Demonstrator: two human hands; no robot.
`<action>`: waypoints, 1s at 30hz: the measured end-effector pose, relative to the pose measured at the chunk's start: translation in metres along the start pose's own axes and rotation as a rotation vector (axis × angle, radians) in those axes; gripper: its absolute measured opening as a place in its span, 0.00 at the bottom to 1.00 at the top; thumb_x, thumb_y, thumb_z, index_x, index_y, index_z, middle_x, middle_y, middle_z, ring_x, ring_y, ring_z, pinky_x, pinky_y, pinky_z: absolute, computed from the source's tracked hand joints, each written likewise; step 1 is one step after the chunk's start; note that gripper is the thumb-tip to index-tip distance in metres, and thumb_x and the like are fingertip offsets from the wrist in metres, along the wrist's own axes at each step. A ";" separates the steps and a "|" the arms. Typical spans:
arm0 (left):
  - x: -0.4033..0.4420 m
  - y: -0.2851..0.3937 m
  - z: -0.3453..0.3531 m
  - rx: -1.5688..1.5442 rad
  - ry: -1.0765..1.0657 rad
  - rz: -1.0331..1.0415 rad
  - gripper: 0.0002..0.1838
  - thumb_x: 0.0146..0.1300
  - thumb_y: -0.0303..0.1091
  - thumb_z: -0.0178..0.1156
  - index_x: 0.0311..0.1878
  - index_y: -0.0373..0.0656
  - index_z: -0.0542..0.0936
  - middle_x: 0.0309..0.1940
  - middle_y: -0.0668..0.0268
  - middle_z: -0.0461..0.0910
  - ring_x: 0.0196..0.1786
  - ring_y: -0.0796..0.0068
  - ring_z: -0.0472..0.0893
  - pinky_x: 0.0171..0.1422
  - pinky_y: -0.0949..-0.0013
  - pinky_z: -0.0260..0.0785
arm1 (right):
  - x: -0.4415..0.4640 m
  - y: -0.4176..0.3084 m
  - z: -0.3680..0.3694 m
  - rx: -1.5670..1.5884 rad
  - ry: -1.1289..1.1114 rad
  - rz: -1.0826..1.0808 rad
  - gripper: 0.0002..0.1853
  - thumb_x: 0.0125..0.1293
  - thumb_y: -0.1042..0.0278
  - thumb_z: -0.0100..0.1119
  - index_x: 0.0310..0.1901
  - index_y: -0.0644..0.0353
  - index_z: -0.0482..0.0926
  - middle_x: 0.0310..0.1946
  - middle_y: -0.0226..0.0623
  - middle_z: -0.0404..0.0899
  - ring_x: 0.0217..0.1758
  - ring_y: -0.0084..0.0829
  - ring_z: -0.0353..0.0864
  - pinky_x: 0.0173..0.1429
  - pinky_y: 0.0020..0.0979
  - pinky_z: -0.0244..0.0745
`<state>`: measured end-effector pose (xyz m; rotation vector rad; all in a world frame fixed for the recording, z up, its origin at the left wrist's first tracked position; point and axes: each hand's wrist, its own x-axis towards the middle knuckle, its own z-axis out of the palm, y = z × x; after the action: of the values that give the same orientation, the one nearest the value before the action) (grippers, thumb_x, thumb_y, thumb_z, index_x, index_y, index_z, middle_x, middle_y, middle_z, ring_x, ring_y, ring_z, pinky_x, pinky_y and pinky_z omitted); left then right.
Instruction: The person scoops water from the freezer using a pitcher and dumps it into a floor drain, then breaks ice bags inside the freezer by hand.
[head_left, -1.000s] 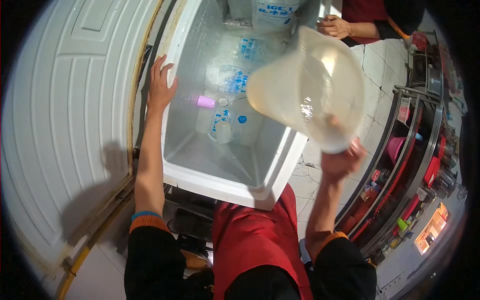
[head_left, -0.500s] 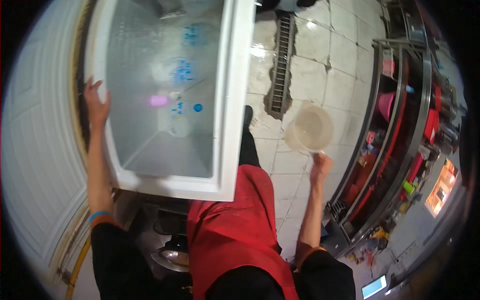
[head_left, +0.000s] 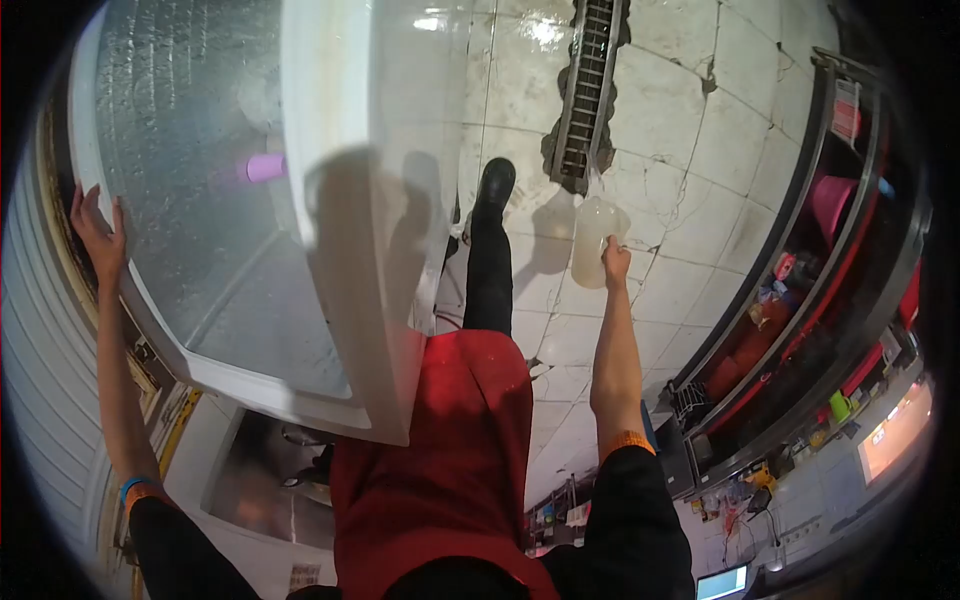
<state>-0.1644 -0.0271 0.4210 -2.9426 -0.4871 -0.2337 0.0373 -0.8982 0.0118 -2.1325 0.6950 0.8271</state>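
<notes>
My right hand (head_left: 616, 262) grips the handle of a translucent plastic pitcher (head_left: 592, 245), which is tipped with its mouth away from me. A stream of water appears to leave its lip beside the floor drain grate (head_left: 588, 100). My left hand (head_left: 98, 238) lies at the far-left rim of a large white chest-like tub (head_left: 330, 220), fingers spread and holding nothing. Inside the tub, wet-looking grey walls surround a small pinkish-purple object (head_left: 266, 167); I cannot make out what it is.
Wet white floor tiles (head_left: 670, 80) lie around the drain. Along the right runs a metal shelf unit (head_left: 790, 250) bearing a pink bowl (head_left: 832, 205) and various items. A ribbed white panel (head_left: 45, 400) stands left of the tub. My black boot (head_left: 496, 185) is beside the tub.
The pitcher has gone from upright to tipped, and water now shows at its lip. My view has shifted, so the tub sits further left. The left hand stays at its rim.
</notes>
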 end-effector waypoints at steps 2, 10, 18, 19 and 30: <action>-0.001 -0.003 0.002 0.050 -0.035 -0.020 0.24 0.68 0.40 0.64 0.65 0.45 0.73 0.71 0.52 0.60 0.75 0.52 0.58 0.77 0.51 0.54 | 0.015 0.007 0.007 -0.024 0.026 0.074 0.28 0.65 0.53 0.58 0.12 0.64 0.70 0.12 0.30 0.67 0.19 0.23 0.65 0.26 0.34 0.62; 0.002 0.001 0.003 0.107 -0.052 -0.002 0.26 0.68 0.42 0.65 0.64 0.43 0.73 0.71 0.51 0.60 0.76 0.53 0.57 0.78 0.51 0.52 | 0.054 0.032 0.020 -0.196 -0.036 0.123 0.27 0.63 0.49 0.61 0.14 0.64 0.72 0.13 0.33 0.69 0.18 0.27 0.66 0.27 0.35 0.62; 0.001 -0.001 0.002 0.123 -0.070 -0.072 0.25 0.69 0.41 0.63 0.65 0.40 0.72 0.73 0.52 0.58 0.76 0.53 0.57 0.78 0.52 0.52 | 0.084 0.008 0.034 -0.339 -0.024 0.017 0.27 0.65 0.47 0.59 0.16 0.60 0.73 0.13 0.33 0.70 0.16 0.27 0.69 0.23 0.33 0.64; 0.000 0.001 0.000 0.123 -0.084 -0.076 0.25 0.69 0.40 0.63 0.65 0.40 0.72 0.73 0.52 0.58 0.76 0.53 0.57 0.78 0.52 0.53 | 0.080 -0.007 0.032 -0.363 -0.050 0.023 0.27 0.65 0.47 0.59 0.16 0.61 0.73 0.13 0.34 0.71 0.16 0.28 0.70 0.23 0.35 0.64; 0.004 0.009 -0.007 0.092 -0.034 -0.203 0.21 0.66 0.35 0.64 0.61 0.45 0.74 0.73 0.57 0.61 0.75 0.53 0.61 0.76 0.54 0.59 | 0.003 -0.134 0.008 0.005 -0.203 -0.002 0.26 0.70 0.53 0.55 0.14 0.48 0.64 0.11 0.24 0.60 0.13 0.21 0.59 0.21 0.31 0.57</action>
<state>-0.1584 -0.0354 0.4275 -2.8118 -0.7809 -0.1788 0.1282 -0.8144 0.0633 -2.0098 0.5878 1.0227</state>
